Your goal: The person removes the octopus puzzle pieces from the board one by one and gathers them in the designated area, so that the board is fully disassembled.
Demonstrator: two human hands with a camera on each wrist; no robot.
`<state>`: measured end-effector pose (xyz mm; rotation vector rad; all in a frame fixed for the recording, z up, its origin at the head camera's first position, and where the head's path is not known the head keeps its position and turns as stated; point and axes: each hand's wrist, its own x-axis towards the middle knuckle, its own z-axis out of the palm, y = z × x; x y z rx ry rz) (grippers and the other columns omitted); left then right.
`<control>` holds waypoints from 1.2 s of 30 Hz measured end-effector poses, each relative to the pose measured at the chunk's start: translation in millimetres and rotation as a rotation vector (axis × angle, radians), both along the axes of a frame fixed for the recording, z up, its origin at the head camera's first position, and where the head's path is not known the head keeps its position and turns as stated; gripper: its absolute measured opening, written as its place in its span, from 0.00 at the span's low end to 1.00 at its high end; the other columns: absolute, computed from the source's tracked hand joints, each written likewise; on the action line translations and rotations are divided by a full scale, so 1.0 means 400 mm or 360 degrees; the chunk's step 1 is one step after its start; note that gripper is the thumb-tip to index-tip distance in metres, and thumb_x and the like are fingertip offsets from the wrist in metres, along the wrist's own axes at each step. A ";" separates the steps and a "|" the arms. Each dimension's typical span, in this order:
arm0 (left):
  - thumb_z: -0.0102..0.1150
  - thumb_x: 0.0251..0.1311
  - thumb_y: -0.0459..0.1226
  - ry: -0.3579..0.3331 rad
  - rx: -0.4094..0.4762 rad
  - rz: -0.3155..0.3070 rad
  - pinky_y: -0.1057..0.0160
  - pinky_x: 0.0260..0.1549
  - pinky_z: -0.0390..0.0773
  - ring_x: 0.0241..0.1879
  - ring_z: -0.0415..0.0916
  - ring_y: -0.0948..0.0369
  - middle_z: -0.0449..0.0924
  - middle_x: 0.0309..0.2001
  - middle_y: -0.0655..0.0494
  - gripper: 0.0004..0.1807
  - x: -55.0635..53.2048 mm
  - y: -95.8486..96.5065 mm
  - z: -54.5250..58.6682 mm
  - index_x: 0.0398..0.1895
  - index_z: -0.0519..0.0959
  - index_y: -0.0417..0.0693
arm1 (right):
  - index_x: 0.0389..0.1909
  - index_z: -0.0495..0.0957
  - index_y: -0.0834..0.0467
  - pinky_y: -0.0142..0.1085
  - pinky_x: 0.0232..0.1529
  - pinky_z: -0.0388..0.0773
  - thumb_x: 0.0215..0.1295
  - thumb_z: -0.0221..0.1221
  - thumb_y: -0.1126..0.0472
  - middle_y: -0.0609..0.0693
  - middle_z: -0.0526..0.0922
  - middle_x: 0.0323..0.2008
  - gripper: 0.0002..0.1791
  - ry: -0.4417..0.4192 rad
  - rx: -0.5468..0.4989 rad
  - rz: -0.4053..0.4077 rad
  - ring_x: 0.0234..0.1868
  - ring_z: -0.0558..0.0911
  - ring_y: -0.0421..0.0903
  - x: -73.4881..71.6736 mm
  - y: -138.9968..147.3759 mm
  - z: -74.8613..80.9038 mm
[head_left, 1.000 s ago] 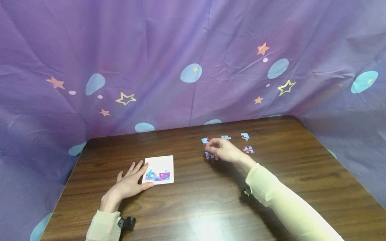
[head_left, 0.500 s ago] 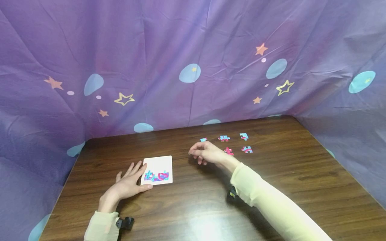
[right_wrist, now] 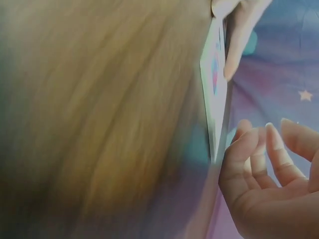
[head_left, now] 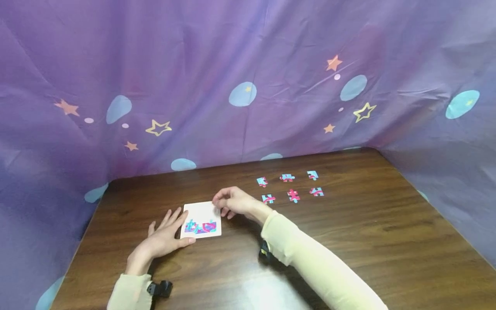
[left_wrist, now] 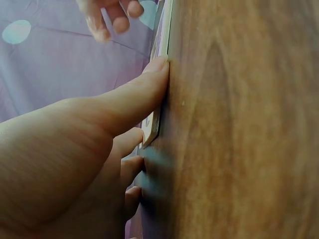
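My left hand rests on the table with fingers spread, its thumb and forefinger at the left edge of a square white puzzle board. In the left wrist view, the thumb presses against the side of the board. Pink, blue and purple jigsaw pieces lie joined along the board's near edge. The right hand hovers at the board's far right corner, fingers loosely bent. From the right wrist, its fingers show nothing between them.
Several loose blue and pink jigsaw pieces lie in two rows on the brown wooden table, right of the board. A purple curtain with stars hangs behind the table and along its sides.
My right hand has moved left from over the loose pieces to the board's far right corner, uncovering those pieces. The left hand stays at the board.
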<state>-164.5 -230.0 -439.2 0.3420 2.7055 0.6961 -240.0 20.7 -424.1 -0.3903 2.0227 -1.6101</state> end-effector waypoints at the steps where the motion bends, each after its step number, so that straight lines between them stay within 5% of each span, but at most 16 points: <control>1: 0.61 0.57 0.61 0.0004 0.0003 0.0007 0.25 0.60 0.28 0.74 0.32 0.38 0.40 0.77 0.39 0.53 0.002 -0.001 -0.001 0.77 0.52 0.43 | 0.47 0.77 0.70 0.32 0.21 0.75 0.63 0.54 0.73 0.62 0.80 0.34 0.12 0.0009 0.0006 0.0019 0.24 0.76 0.46 0.003 -0.015 -0.004; 13: 0.62 0.57 0.60 0.0042 0.0014 0.0009 0.25 0.59 0.29 0.74 0.32 0.38 0.41 0.77 0.39 0.52 0.001 -0.004 0.000 0.76 0.54 0.42 | 0.37 0.82 0.64 0.28 0.23 0.71 0.52 0.54 0.81 0.50 0.83 0.27 0.15 0.0312 0.0231 0.0030 0.25 0.76 0.41 0.035 -0.133 -0.016; 20: 0.62 0.57 0.60 0.0069 0.0047 0.0001 0.25 0.59 0.28 0.74 0.32 0.38 0.42 0.76 0.38 0.51 0.003 -0.005 0.002 0.76 0.54 0.42 | 0.40 0.82 0.60 0.27 0.28 0.71 0.56 0.57 0.74 0.44 0.80 0.24 0.13 0.0509 0.0446 0.0076 0.23 0.74 0.37 0.049 -0.168 -0.027; 29: 0.62 0.57 0.60 0.0057 0.0051 0.0014 0.25 0.59 0.28 0.74 0.32 0.39 0.42 0.77 0.39 0.51 0.006 -0.003 -0.002 0.76 0.55 0.44 | 0.40 0.83 0.58 0.27 0.27 0.71 0.53 0.68 0.66 0.41 0.77 0.21 0.12 0.0581 0.0589 0.0062 0.22 0.73 0.35 0.061 -0.182 -0.032; 36: 0.61 0.56 0.62 0.0069 0.0034 0.0022 0.26 0.60 0.29 0.75 0.33 0.40 0.42 0.77 0.40 0.52 0.003 -0.004 -0.005 0.76 0.54 0.45 | 0.41 0.83 0.51 0.31 0.32 0.71 0.49 0.74 0.53 0.38 0.76 0.26 0.17 0.0728 0.0962 0.0089 0.30 0.74 0.36 0.065 -0.201 -0.034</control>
